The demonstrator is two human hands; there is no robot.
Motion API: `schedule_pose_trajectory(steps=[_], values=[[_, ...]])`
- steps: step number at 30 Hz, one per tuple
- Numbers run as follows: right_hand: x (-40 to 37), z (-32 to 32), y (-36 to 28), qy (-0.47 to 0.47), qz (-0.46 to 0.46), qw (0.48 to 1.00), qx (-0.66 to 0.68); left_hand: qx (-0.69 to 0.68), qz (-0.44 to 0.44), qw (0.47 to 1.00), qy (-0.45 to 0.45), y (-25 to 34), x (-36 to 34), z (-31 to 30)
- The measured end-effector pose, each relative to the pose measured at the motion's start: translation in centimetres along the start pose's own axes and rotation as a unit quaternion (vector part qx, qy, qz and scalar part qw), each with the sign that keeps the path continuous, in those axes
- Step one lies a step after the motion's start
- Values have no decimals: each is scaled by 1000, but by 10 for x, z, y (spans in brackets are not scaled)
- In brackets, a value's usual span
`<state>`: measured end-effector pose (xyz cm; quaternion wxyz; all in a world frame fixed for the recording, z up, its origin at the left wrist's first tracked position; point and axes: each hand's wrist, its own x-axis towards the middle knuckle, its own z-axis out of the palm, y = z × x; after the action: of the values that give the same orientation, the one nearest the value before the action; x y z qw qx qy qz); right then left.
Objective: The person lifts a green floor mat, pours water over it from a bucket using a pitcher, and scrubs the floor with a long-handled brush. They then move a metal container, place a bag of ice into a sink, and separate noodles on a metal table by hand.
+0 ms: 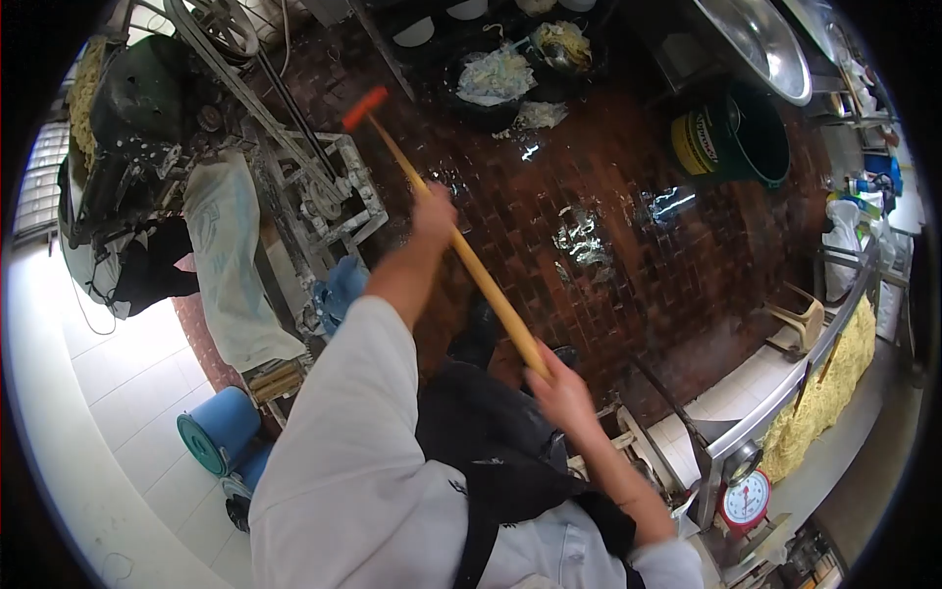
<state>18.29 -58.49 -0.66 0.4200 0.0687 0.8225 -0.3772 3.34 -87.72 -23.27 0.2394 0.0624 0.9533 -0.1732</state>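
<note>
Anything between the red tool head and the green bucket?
Yes: from the red head, a pale crumpled item beside the black tub lies roughly in line; the floor nearer the left hand looks open.

The brick floor point(628, 294) gives open passage to the right of the pole point(491, 294). On its left, a floury metal frame point(368, 211) bars the way, near the red head point(366, 108). A filled basin point(496, 79) obstructs the far end, a green bucket point(775, 172) the far right; nearer, a stool point(811, 322) and the counter point(834, 452) limit the right side.
</note>
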Motion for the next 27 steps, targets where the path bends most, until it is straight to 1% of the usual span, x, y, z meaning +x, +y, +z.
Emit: schedule_pose_trajectory(steps=[1,2,3,4,5,6,8,9,10,11,12,13,14,15,16,17,18,19,20,21,22,23,24,25,26,27], values=[[37,13,-33,-14,-63,998,-28,-45,-89,992,80,-30,10,-3],[73,24,-51,7,-154,988,8,-69,-72,981,166,-53,28,5],[92,15,-77,22,-156,986,-62,-91,-48,964,244,-62,32,15],[90,1,-91,-10,-113,991,-75,-88,-42,965,242,-60,20,-2],[79,-16,-89,-18,-97,992,-79,-129,9,961,245,-59,6,-41],[58,-34,-72,-29,-77,993,-88,-176,59,952,244,-46,-10,-67],[8,-68,-18,-8,-111,992,-55,-233,153,941,191,15,-11,-57],[-30,-89,-12,-8,-80,994,-75,-208,197,936,203,44,-43,-93],[-66,-110,3,-12,-18,993,-118,-287,245,904,200,89,-57,-81],[-103,-127,28,18,-86,989,-117,-342,273,888,142,128,-86,-97],[-144,-144,40,16,50,983,-177,-332,316,880,123,164,-114,-113],[-180,-160,54,-3,166,964,-208,-350,344,866,91,182,-152,-144],[-220,-177,78,3,113,959,-261,-348,405,845,-33,207,-174,-167],[-187,-115,88,8,10,978,-208,-365,453,810,-78,233,-191,-178],[-154,-41,90,10,-92,984,-151,-414,477,771,-77,252,-208,-182],[-144,-28,65,7,-89,984,-152,-422,515,743,-74,280,-218,-178],[-126,-25,33,-25,-15,993,-118,-428,552,712,-72,300,-220,-168],[-103,-23,4,-56,61,993,-82,-431,540,719,-72,299,-221,-157],[-56,-12,-7,-7,-35,999,-32,-436,525,728,-70,294,-220,-145],[10,4,-12,-12,-76,996,-39,-430,489,757,-58,282,-211,-129],[-87,-67,63,-18,-77,996,-34,-419,454,785,-47,260,-196,-112],[-208,-141,86,-12,157,941,-300,-371,418,829,-17,236,-180,-95],[-179,-123,88,-1,100,961,-257,-366,374,851,39,209,-160,-68],[-140,-101,78,-29,66,966,-249,-336,349,869,102,174,-134,-40],[-98,-78,56,-46,40,966,-253,-225,278,928,100,125,-114,-39],[-48,-50,32,-49,16,972,-229,-185,227,947,130,76,-89,-25]])
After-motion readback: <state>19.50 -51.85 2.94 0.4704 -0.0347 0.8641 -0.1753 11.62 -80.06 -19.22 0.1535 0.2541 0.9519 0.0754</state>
